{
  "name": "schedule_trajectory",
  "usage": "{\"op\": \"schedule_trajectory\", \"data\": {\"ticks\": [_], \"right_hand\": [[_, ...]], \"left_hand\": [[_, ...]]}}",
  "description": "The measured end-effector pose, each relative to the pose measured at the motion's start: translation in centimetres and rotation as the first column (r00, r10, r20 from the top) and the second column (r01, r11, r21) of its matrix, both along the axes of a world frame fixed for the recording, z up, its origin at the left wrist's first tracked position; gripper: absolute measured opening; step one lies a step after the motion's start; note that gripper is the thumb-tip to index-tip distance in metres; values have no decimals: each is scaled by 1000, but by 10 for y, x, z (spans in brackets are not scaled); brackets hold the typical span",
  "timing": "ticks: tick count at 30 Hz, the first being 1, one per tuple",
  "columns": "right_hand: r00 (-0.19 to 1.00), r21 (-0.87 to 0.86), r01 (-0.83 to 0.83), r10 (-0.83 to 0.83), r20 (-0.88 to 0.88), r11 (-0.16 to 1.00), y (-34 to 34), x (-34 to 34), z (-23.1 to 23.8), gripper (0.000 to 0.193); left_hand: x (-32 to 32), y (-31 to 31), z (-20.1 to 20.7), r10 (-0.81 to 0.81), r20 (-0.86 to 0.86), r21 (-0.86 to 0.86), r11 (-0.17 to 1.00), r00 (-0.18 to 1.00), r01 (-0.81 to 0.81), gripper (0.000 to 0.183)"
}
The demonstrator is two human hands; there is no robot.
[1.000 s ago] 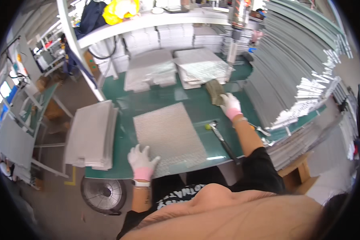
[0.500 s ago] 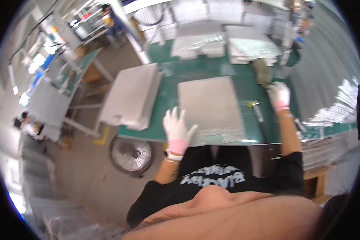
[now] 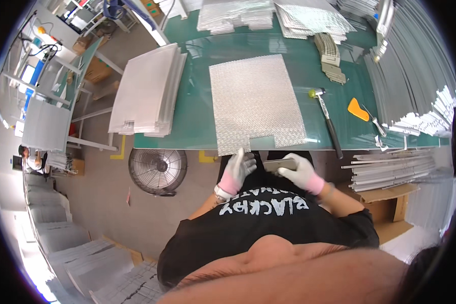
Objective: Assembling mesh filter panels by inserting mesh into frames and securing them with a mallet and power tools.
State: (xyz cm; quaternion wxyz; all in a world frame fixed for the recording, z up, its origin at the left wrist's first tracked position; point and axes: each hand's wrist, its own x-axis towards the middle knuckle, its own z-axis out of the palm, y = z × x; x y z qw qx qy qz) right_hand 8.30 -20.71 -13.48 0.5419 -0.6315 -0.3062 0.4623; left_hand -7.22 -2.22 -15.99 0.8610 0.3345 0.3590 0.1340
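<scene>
A silver mesh panel [image 3: 256,99] with a notch in its near edge lies on the green table [image 3: 197,121], its near left corner reaching slightly past the table's front edge. By that corner is my left hand [image 3: 239,169], white-gloved with a pink cuff, fingers apart and nothing in it; whether it touches the panel I cannot tell. Closer to my body, below the table edge, my gloved right hand [image 3: 301,172] is closed on a small flat grey-beige piece [image 3: 280,164]. Beyond the panel on the right lies a row of khaki plastic pieces [image 3: 328,48].
A mallet [image 3: 328,119], a yellow scraper [image 3: 357,109] and a small screwdriver-like tool [image 3: 377,125] lie at the right. Pale panels are stacked at the left [image 3: 144,86] and back [image 3: 235,15]. A floor fan [image 3: 159,169] stands below left; metal strips [image 3: 390,169] are piled lower right.
My right hand has drawn back from the khaki pieces to my lap, now holding the small flat piece. My left hand has come off the panel's left side toward me. The view has tilted down.
</scene>
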Motion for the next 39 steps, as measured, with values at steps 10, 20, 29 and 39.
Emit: {"op": "schedule_trajectory", "data": {"ticks": [10,20,29,39], "right_hand": [[782,-23,238,-206,-589,971,31,-40,-53,30],[919,-37,319,-319,-230,947,32,-49,-27,19],[936,-3,274,-267,-230,962,29,-49,-38,22],[820,-25,408,-378,-430,913,24,-34,-42,30]], "left_hand": [[-10,-12,-30,13,99,89,996,995,-22,38],[-8,-31,-38,225,-27,75,972,974,-223,30],[-10,-41,-30,33,-44,110,994,999,-28,33],[-5,-30,-33,-216,-42,251,943,976,219,28]]}}
